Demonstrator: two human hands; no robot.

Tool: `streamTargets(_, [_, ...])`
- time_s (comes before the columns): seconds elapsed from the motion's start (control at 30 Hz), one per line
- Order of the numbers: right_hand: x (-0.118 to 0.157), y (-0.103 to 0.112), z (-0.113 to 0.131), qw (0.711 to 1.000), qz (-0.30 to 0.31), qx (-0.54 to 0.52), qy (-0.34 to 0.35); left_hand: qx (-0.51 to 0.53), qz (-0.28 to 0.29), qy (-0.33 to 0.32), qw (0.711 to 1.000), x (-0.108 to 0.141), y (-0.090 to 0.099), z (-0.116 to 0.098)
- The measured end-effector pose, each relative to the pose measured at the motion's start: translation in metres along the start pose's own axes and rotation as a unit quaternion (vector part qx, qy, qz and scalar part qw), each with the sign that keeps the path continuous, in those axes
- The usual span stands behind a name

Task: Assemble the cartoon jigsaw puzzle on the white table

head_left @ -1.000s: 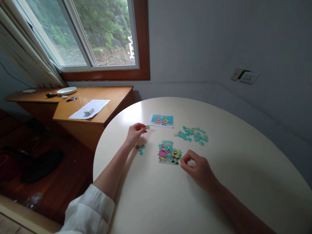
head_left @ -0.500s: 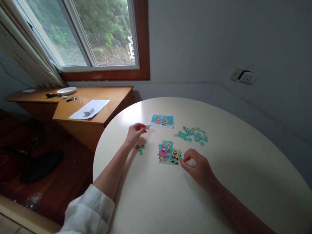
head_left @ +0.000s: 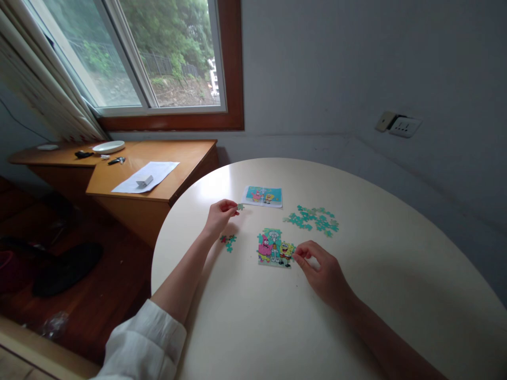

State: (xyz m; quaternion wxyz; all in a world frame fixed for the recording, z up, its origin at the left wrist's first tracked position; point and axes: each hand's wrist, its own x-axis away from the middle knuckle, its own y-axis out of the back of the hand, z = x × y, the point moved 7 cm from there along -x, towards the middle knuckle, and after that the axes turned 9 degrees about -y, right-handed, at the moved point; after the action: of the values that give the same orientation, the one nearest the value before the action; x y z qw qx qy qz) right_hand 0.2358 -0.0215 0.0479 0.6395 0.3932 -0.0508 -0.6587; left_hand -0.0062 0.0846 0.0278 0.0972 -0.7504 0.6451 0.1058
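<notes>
Key relation: the part-assembled puzzle lies just left of my right hand, fingertips right at its right edge, by the yellow figure. Right hand is the nearer one; my left hand is off to the far left of it. Block is roughly square, so no clear long axis. Near edge straight, far edge and upper right stepped and knobbly.

Right: thumb and index drawn in narrow, tips about together. Can't tell if a piece is between them. Left: pinching one small grey-green piece above the table, beside the near left corner of the picture sheet.

Sheet is thin, glossy-looking, pale-bordered, long axis left to right. Loose pile sits far right of the block: flat, teal and pale green, lobed outlines, overlapping. Small cluster to its left, teal with some red. Round table is smooth, cream, slight sheen. My left sleeve is white, creased cloth.
</notes>
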Motion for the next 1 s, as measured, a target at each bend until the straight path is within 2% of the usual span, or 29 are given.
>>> streamTargets(0.13, [0.0,0.0,-0.001,1.0,0.002,0.021,-0.01,-0.001,0.001,-0.004,1.0,0.0,0.0,0.001])
streamTargets(0.3, [0.001,0.004,-0.005,0.998,-0.032,0.042,-0.026,0.005,0.001,-0.003,1.0,0.0,0.001,0.002])
streamTargets(0.77, [0.001,0.009,-0.005,0.997,-0.072,0.019,-0.023,0.008,0.001,-0.006,1.0,-0.001,0.001,0.003])
streamTargets(1.0, [0.001,0.009,-0.002,0.997,-0.066,0.026,-0.018,0.005,0.001,-0.002,1.0,0.0,0.0,0.0])
